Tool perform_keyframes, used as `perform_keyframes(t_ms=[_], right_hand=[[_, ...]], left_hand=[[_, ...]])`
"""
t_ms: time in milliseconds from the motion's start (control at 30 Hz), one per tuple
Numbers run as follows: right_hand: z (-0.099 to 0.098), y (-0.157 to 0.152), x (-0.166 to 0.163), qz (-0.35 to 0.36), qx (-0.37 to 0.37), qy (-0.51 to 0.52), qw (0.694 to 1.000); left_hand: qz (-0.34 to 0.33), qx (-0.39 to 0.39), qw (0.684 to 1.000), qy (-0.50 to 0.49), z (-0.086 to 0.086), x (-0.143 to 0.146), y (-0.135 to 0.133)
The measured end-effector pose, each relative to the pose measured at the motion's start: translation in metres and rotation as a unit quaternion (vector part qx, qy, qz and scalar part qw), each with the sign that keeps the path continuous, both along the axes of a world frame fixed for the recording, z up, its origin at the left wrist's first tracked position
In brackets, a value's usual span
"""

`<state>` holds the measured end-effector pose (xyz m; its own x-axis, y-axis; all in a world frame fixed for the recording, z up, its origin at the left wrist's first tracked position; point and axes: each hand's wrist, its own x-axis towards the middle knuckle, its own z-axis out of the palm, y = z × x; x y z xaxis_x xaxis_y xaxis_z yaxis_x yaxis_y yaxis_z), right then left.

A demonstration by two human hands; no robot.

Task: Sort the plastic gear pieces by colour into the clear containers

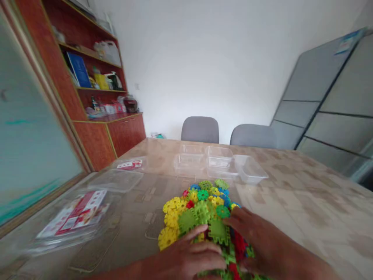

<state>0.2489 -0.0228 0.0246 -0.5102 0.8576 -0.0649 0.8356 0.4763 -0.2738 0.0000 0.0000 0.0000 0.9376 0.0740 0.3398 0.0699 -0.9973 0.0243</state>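
Observation:
A heap of plastic interlocking pieces (201,210) in yellow, green, red and blue lies on the table in front of me. Many are flower-shaped discs; several are larger green squares with toothed edges. My left hand (192,254) rests over the near left of the heap, fingers stretched apart, the index finger pointing to a green square piece (218,231). Along the right flank of the heap, my right hand (256,237) touches the pieces with spread, slightly bent fingers. Neither hand visibly grips a piece; the undersides of both are hidden.
Clear plastic tubs (220,161) stand behind the heap. To the left lie a clear lid (116,181) and a stack of clear lids with a printed label (78,214). Beyond the table (291,194) are two grey chairs (200,129), a red-brown shelf unit (101,130) and grey cabinets (309,85).

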Motion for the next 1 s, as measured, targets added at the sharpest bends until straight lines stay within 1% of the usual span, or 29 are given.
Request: perform_keyframes(t_ms=[67,133,233,333,400,467,533,633,700,767,900,1000], right_hand=[[-0.005,0.015,-0.006,-0.006,0.039,0.020,0.999],[-0.007,0.026,-0.008,-0.012,0.063,0.044,0.997],[-0.004,0.032,-0.003,-0.022,0.075,0.086,0.993],[0.007,0.030,0.006,-0.020,0.067,0.123,0.990],[0.016,0.027,0.009,-0.010,0.056,0.140,0.988],[0.024,0.023,0.011,0.008,0.032,0.154,0.988],[0.029,0.020,0.010,0.024,0.006,0.161,0.987],[0.029,0.013,0.010,0.037,-0.017,0.159,0.986],[0.024,0.009,0.011,0.027,-0.010,0.162,0.986],[0.013,0.005,0.012,0.005,0.001,0.172,0.985],[-0.012,0.005,0.012,-0.015,0.013,0.180,0.983],[-0.019,0.005,0.011,-0.034,0.038,0.171,0.984]], left_hand=[[0.054,-0.024,0.998,-0.016,0.005,-0.001,-0.004],[0.096,-0.048,0.993,-0.044,0.007,-0.003,-0.005],[0.138,-0.084,0.981,-0.112,-0.001,-0.007,0.004],[0.184,-0.129,0.963,-0.152,-0.013,-0.012,0.017],[0.196,-0.164,0.951,-0.176,-0.016,-0.014,0.023],[0.184,-0.191,0.944,-0.198,-0.013,-0.016,0.025],[0.155,-0.207,0.947,-0.191,-0.004,-0.017,0.024],[0.098,-0.197,0.967,-0.131,0.009,-0.019,0.019],[0.074,-0.175,0.977,-0.096,0.013,-0.019,0.017],[0.066,-0.150,0.984,-0.075,0.012,-0.018,0.016],[0.068,-0.103,0.991,-0.058,0.001,-0.015,0.018],[0.087,-0.099,0.988,-0.081,-0.006,-0.013,0.020]])
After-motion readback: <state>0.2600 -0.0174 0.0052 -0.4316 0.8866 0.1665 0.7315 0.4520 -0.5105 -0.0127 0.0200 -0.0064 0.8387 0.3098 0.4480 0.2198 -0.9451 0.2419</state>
